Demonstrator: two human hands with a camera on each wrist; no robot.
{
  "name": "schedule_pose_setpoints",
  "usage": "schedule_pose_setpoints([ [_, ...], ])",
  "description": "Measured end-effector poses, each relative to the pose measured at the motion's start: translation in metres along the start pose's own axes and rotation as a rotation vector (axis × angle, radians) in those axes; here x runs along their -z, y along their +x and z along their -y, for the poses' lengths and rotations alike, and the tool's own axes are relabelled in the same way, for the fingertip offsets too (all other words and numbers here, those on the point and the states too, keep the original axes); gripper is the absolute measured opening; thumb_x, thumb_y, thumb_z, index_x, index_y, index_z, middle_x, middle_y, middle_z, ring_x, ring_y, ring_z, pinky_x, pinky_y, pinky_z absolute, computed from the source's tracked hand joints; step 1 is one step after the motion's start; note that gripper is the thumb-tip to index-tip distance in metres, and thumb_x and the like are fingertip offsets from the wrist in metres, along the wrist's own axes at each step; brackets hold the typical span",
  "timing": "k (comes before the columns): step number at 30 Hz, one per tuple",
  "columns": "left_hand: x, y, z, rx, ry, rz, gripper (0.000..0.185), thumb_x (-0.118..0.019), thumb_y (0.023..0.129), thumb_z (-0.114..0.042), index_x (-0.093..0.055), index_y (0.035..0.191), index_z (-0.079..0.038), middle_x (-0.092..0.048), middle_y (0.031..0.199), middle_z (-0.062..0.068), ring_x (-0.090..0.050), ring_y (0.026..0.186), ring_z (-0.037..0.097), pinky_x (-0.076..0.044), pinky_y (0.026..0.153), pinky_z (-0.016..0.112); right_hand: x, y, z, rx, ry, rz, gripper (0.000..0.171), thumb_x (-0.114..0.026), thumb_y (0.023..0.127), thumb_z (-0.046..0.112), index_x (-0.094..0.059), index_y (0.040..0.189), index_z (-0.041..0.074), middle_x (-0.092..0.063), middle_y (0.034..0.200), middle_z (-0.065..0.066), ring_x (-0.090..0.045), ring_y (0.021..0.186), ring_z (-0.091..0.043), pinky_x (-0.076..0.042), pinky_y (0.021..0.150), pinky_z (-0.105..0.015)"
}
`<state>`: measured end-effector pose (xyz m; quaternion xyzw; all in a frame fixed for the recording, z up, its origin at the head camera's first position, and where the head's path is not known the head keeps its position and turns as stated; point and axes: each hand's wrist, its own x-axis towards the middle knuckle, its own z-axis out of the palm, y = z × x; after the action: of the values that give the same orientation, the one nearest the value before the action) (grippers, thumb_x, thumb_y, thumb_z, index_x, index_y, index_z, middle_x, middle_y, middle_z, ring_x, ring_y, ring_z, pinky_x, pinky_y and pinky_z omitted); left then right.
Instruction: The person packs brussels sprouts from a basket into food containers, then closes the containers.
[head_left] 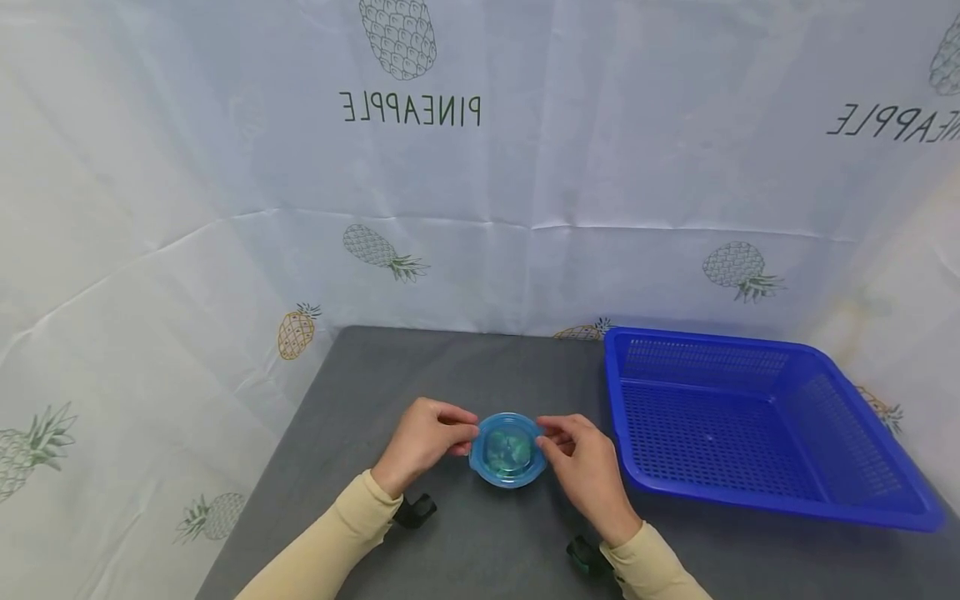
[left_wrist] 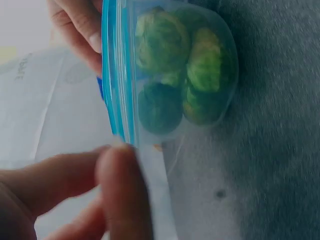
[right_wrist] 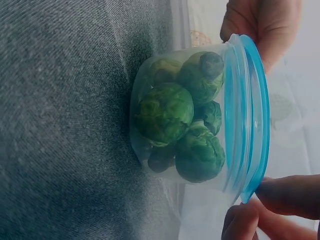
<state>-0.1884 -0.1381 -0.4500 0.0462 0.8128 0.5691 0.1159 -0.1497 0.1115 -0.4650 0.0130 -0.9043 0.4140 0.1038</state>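
The fingers (left_wrist: 115, 190) of the left hand (head_left: 422, 446) are curled and pinch the left edge of the blue lid (head_left: 507, 447) on a small clear container (head_left: 507, 462). In the left wrist view, the thumb and forefinger tips meet at the lid's rim. The fingers (right_wrist: 287, 195) of the right hand (head_left: 587, 471) are likewise curled and pinch the right edge of the same lid; in the right wrist view, the fingertips close on the rim from both faces.

The lid sits on top of the container, and its blue rim overhangs the clear wall all around. Through the wall, several green Brussels sprouts (right_wrist: 180, 127) are visible, packed against one another and filling most of the interior.

The container stands upright on the grey table (head_left: 420, 367), near the front edge, midway between the two hands. Both forearms wear cream sleeves (head_left: 330, 542), and a dark strap (head_left: 415, 510) shows at each wrist.

A blue perforated basket (head_left: 757, 421) stands on the table to the right of the container, apart from the right hand. A white cloth backdrop (head_left: 225, 167) printed with pineapples and mirrored lettering hangs behind and beside the table.
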Motion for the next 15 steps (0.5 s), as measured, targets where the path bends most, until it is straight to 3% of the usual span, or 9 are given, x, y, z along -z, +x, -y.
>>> schedule_pose_setpoints([
  [5,0.0041,0.0013,0.0020,0.072,-0.023,0.064,0.028,-0.082,0.097,-0.024,-0.083,0.114,-0.002,-0.080,0.106,0.011,-0.075,0.075,0.016,-0.070,0.078,0.040,0.0001,0.0004,-0.0015,-0.077,0.031,0.049,0.025,-0.079,0.100,0.018,-0.081,0.123,0.009,-0.075,0.099,0.000,-0.066,0.086,-0.010,-0.056,0.074,-0.022],
  [10,0.0062,0.0027,0.0051,0.140,-0.069,0.154,0.033,-0.080,0.099,-0.025,-0.081,0.121,-0.001,-0.079,0.106,0.011,-0.076,0.080,0.014,-0.069,0.084,0.042,0.0003,0.0010,-0.0035,-0.191,0.227,0.164,0.028,-0.073,0.104,0.017,-0.078,0.126,0.001,-0.079,0.102,-0.008,-0.070,0.077,-0.014,-0.062,0.069,-0.026],
  [15,0.0077,0.0089,0.0075,0.142,-0.101,0.170,0.036,-0.081,0.099,-0.022,-0.079,0.126,0.001,-0.079,0.104,0.011,-0.074,0.080,0.013,-0.069,0.083,0.038,-0.0019,0.0074,-0.0077,-0.258,0.395,0.209,0.029,-0.073,0.104,0.012,-0.076,0.128,-0.002,-0.078,0.106,-0.012,-0.068,0.078,-0.018,-0.066,0.072,-0.027],
])
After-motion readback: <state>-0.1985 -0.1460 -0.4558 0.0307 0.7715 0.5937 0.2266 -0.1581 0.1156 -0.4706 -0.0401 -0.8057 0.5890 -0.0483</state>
